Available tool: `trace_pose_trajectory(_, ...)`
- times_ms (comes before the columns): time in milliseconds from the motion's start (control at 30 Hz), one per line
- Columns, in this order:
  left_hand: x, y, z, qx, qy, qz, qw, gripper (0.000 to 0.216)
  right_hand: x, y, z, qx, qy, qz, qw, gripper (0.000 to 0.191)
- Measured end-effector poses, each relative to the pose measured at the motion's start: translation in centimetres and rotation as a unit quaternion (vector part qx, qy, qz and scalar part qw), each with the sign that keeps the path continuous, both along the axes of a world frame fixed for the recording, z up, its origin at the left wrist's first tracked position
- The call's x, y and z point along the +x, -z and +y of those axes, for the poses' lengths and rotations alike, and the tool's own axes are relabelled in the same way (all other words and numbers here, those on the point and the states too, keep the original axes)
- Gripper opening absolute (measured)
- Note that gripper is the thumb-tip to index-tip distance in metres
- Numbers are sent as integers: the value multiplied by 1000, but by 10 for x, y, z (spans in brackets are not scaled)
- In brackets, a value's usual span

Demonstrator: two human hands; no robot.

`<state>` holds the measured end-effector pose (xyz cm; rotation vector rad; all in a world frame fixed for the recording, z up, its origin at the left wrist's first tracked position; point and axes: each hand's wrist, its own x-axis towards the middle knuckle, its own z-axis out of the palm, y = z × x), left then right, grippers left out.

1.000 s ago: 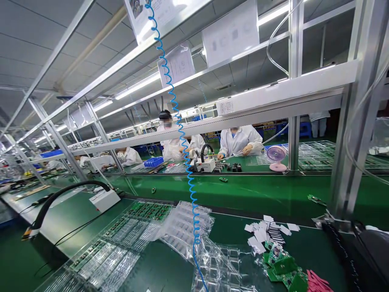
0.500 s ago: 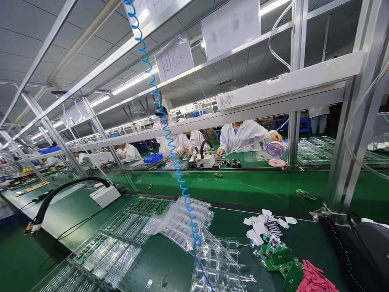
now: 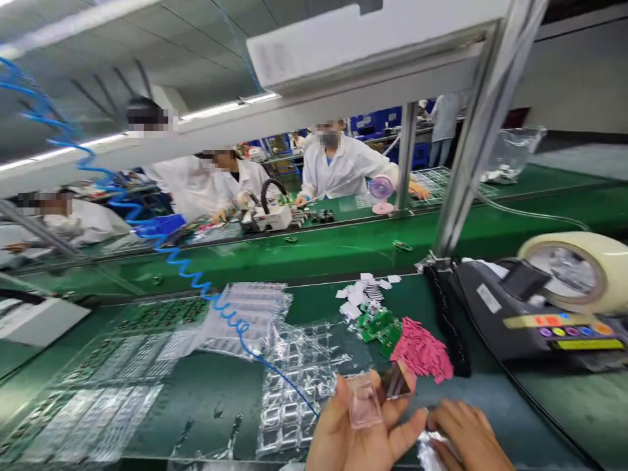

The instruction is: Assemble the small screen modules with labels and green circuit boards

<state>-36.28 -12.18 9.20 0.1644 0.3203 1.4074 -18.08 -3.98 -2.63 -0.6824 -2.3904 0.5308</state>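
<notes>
My left hand [image 3: 358,435] is at the bottom centre, palm up, fingers curled round a small clear plastic piece [image 3: 364,402] with a dark flat part [image 3: 395,383] beside it. Just to its right, my right hand [image 3: 466,435] has its fingers closed on a crinkled silvery bit [image 3: 429,451] that I cannot name. Both hands hover over the green bench mat [image 3: 216,386]. Ahead of them lie a heap of pink slips [image 3: 422,353], several small green circuit boards [image 3: 380,324] and white paper tabs [image 3: 360,288].
Clear blister trays [image 3: 294,379] and trays of boards [image 3: 98,379] cover the left of the bench. A blue coiled hose [image 3: 196,281] crosses them. A tape dispenser [image 3: 544,307] with a large roll [image 3: 576,268] stands at the right. Several people in white coats work across the green conveyor [image 3: 343,245].
The view has swung down and to the right. Both hands have come into view at the bottom with small parts in them, and the tape dispenser now shows at the right.
</notes>
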Motion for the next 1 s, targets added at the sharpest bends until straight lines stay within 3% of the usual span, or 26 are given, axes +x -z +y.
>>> trace_pose_trajectory(100, 11, -8, 0, 4, 45, -22, 999, 35, 5, -52, 5, -111, 17, 81, 990, 7)
trace_pose_trajectory(167, 18, -11, 0, 11, 62, -23, 998, 37, 6, -93, 7, -135, -1, 142, 981, 12)
trace_pose_trajectory(233, 24, -11, 1, 19, 65, -24, 997, 38, 5, -124, 9, -106, -28, 155, 982, 26)
trace_pose_trajectory(300, 26, -11, 1, 24, 54, -20, 998, 35, 2, -139, 9, -67, -37, 147, 986, 36)
trace_pose_trajectory(400, 27, -11, 2, 21, 58, -10, 998, 33, -2, -137, 9, -45, -27, 148, 988, 33)
trace_pose_trajectory(600, 26, -11, 1, 14, 71, -16, 997, 35, -3, -123, 10, -74, -29, 146, 986, 29)
trace_pose_trajectory(867, 28, -13, 5, -4, 75, 43, 996, 33, -2, -130, 15, -96, -51, 174, 979, 22)
trace_pose_trajectory(933, 28, -8, 7, -26, 68, 102, 992, 30, 14, -116, 17, -146, -39, 183, 971, 22)
trace_pose_trajectory(1000, 25, 2, 9, -66, 59, 147, 985, 27, 41, -89, 17, -246, 6, 182, 952, 22)
